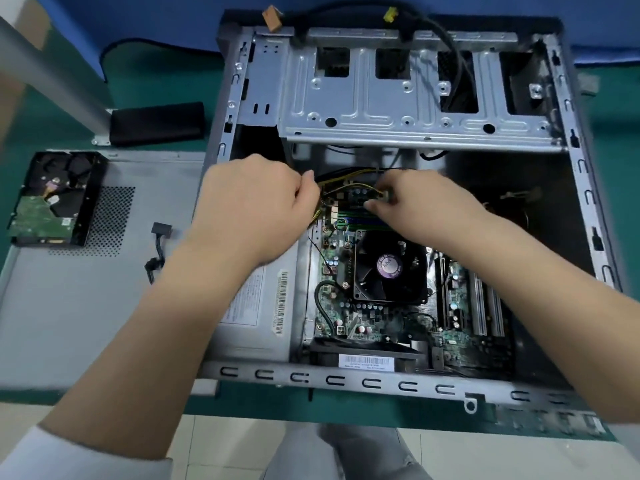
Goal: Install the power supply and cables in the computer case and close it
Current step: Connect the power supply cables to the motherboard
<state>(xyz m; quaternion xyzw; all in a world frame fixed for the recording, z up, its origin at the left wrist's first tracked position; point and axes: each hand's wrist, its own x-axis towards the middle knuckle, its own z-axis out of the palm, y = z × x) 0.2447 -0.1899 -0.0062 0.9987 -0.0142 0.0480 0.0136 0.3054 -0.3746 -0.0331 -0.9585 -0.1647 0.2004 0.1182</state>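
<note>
The open computer case [377,379] lies flat on the green table. A grey power supply [263,313] with barcode labels sits in the case's left side, partly under my left forearm. My left hand [252,206] grips a bundle of yellow and black power cables [341,183] above the motherboard's top edge. My right hand [426,209] pinches a pale connector [382,195] at the end of those cables, over the motherboard [367,313] near the memory slots. Below my hands sits the black CPU fan [389,268].
The grey side panel [86,289] lies left of the case, with a hard drive [55,199] and a short black cable [157,251] on it. The metal drive cage [415,98] spans the case's far end, with loose black cables and yellow plugs above. A black block [157,123] lies at back left.
</note>
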